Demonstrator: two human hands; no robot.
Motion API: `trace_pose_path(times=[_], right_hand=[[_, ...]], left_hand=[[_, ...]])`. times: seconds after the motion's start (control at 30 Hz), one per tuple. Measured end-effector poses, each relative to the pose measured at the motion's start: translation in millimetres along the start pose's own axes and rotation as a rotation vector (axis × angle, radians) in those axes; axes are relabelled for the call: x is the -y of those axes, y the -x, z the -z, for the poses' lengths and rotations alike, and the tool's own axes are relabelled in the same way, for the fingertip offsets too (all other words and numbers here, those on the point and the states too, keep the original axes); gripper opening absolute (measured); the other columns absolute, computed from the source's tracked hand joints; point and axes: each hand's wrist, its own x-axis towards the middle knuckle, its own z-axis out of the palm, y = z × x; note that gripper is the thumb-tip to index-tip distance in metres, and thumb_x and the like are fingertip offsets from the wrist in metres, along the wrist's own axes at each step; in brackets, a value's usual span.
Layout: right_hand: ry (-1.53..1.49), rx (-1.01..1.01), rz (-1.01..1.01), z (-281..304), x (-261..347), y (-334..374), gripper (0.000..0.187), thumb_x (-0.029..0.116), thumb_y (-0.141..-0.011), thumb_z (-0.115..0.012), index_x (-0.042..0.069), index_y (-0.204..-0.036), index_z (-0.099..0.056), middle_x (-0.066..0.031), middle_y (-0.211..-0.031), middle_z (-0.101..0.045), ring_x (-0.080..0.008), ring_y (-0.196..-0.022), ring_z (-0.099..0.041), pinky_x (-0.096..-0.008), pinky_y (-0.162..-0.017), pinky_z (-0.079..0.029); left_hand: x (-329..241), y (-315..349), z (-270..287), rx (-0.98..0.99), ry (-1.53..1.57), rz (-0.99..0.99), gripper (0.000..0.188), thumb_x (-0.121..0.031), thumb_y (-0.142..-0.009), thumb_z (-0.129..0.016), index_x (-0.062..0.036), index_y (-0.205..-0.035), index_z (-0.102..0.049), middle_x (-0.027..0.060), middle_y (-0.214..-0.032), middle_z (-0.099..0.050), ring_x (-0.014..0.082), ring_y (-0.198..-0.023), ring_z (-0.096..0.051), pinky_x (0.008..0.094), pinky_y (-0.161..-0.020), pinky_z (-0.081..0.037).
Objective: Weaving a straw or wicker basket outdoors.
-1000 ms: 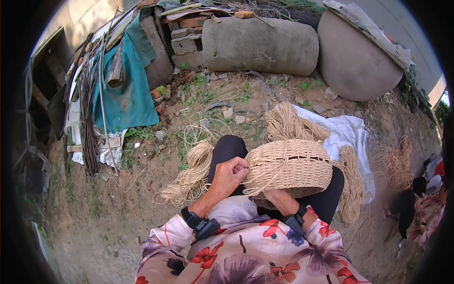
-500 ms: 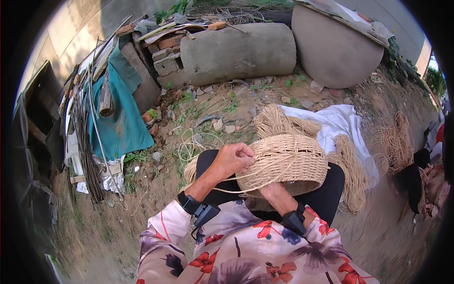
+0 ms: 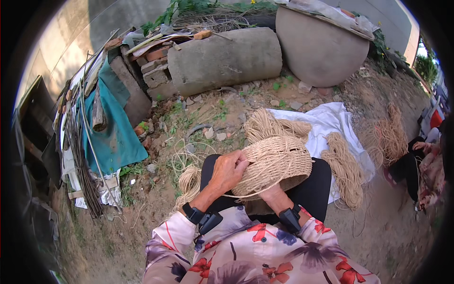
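I judge the woven rope basket (image 3: 276, 163) on my lap mostly built: left hand (image 3: 229, 169) fingers pinch a strand at its rim, right hand (image 3: 269, 193) hidden beneath, fingers untellable, loose rope bundles (image 3: 347, 168) unwoven.

The basket (image 3: 276, 163) is woven of rough, matt straw rope. At its 1 o'clock lies a smooth white cloth (image 3: 331, 124); at 12, a coarse grey concrete pipe (image 3: 227, 59).

bare dirt (image 3: 156, 208) open leftward, fibre bundles (image 3: 347, 170) – white cloth (image 3: 331, 123) crowd right
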Motion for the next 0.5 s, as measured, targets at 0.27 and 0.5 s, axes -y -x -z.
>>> trace_pose_path(times=[0.27, 0.5], right_hand=[[-0.158, 0.137, -0.066, 20, 0, -4, 0.059, 0.051, -0.095, -0.054, 0.010, -0.137, -0.050, -0.0105, -0.136, -0.056, -0.0308, -0.127, -0.051, -0.0501, -0.109, -0.043], [-0.083, 0.069, -0.032, 23, -6, -6, 0.059, 0.052, -0.095, -0.052, 0.010, -0.136, -0.051, -0.0101, -0.135, -0.056, -0.0316, -0.125, -0.053, -0.0519, -0.108, -0.042]], left_hand=[[246, 163, 130, -0.245, -0.541, 0.374, 0.027, -0.029, -0.090, -0.063, -0.0025, -0.091, -0.068, 0.0079, -0.069, -0.064, 0.0245, -0.064, -0.060, 0.0388, -0.063, -0.048], [282, 205, 172, -0.080, -1.000, 0.392, 0.047, -0.041, -0.083, -0.071, -0.0078, -0.115, -0.065, 0.0204, -0.094, -0.070, 0.0387, -0.085, -0.067, 0.0473, -0.075, -0.053]])
